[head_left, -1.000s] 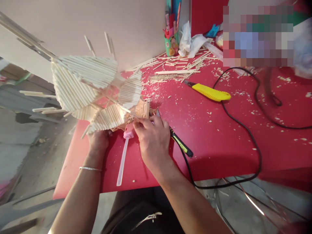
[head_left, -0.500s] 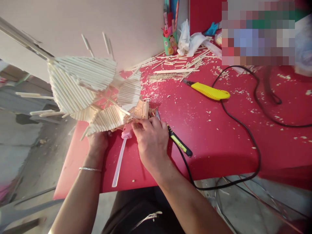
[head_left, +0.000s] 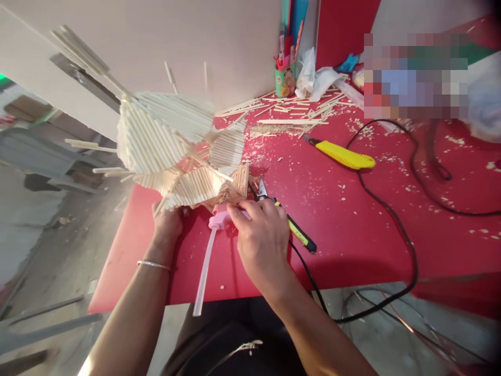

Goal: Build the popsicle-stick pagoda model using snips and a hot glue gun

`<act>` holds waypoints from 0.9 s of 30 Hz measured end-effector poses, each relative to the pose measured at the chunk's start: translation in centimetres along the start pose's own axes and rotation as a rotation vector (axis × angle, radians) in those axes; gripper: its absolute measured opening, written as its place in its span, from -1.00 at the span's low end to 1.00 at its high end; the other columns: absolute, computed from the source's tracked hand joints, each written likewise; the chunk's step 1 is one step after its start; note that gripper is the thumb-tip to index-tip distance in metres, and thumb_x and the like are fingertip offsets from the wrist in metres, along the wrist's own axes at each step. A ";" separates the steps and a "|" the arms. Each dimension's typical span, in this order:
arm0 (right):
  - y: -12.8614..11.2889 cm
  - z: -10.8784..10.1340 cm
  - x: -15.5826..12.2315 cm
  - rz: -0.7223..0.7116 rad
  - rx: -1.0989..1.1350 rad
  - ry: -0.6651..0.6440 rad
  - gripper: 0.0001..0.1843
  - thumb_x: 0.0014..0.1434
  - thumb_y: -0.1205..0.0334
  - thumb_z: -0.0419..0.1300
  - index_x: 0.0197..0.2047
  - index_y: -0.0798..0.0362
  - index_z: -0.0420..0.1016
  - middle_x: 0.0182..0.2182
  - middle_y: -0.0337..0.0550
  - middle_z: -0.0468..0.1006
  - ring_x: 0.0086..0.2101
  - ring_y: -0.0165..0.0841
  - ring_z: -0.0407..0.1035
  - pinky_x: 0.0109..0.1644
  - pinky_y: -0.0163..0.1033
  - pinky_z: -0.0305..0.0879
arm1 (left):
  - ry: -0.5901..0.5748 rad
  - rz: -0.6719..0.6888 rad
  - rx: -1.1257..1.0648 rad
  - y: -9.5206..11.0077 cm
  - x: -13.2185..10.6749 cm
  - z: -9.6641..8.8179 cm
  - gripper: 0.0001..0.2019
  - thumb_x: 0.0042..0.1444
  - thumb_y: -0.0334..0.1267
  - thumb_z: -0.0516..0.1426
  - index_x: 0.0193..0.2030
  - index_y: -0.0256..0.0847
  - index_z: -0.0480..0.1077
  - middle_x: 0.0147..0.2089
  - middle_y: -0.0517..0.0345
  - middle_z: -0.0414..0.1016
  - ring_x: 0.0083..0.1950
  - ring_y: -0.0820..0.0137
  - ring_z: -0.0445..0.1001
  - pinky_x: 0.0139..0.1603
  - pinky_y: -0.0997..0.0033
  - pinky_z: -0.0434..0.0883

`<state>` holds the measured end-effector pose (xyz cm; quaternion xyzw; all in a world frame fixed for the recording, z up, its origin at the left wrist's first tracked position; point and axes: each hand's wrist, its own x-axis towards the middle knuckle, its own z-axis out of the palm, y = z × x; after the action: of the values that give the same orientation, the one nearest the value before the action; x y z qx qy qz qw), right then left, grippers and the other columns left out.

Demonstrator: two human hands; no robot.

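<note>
A model built of pale wooden sticks [head_left: 152, 138], with ribbed curved panels and loose stick ends jutting out, stands tilted over the left of the table. My left hand [head_left: 167, 222] grips its lower edge from below; the fingertips are partly hidden behind the model. In front of the model's woven-looking base [head_left: 240, 180] is a pink hot glue gun [head_left: 222, 216], a clear glue stick [head_left: 204, 274] poking out of its back toward me. My right hand [head_left: 261, 235] is closed around the gun, its nozzle hidden.
Pliers with black-and-yellow handles [head_left: 301, 234] lie just right of my right hand. A yellow utility knife [head_left: 344, 155] rests farther back. Loose sticks [head_left: 289, 122] and shavings litter the red table [head_left: 352, 235]. A black cord [head_left: 409, 235] loops across it. A pen cup [head_left: 285, 81] stands by the wall.
My right hand has drawn slightly back from the model's base, and more of the pink glue gun shows. The whole view has shifted, so everything appears farther right.
</note>
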<state>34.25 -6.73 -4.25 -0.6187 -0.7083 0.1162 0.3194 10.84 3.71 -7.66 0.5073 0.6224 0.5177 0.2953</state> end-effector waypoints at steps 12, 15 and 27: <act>-0.4 -0.3 -2.2 -0.008 -0.138 0.148 -0.71 0.20 0.31 0.28 0.00 -0.10 0.57 -0.20 -0.16 0.62 -0.25 -0.25 0.32 -0.23 -0.11 0.06 | -0.042 -0.017 -0.098 1.3 -0.7 0.7 -0.86 -0.26 -0.26 0.16 -0.72 -0.20 0.33 -0.77 0.27 0.25 -0.74 0.57 0.14 -0.72 0.55 0.05; -0.9 -0.2 -2.5 -0.022 -0.158 0.150 -0.70 0.20 0.30 0.28 0.01 -0.10 0.57 -0.19 -0.17 0.62 -0.25 -0.25 0.34 -0.21 -0.11 0.09 | -0.097 -0.035 -0.070 1.2 -0.6 0.6 -0.85 -0.22 -0.25 0.14 -0.71 -0.21 0.36 -0.76 0.25 0.26 -0.72 0.56 0.14 -0.70 0.55 0.06; -0.7 -1.1 -5.6 -0.094 -0.191 0.272 -0.75 0.25 0.30 0.23 0.00 -0.01 0.59 -0.18 -0.13 0.62 -0.20 -0.24 0.42 -0.12 -0.12 0.29 | 0.144 0.396 0.192 3.8 -3.0 -0.1 -0.89 -0.06 -0.40 0.09 -0.45 -0.18 0.45 -0.35 0.17 0.47 -0.30 0.40 0.43 -0.39 0.47 0.34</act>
<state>34.52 -12.43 -4.72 -0.6226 -0.6945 -0.0514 0.3569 12.95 0.68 -4.54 0.6072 0.5764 0.5389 0.0931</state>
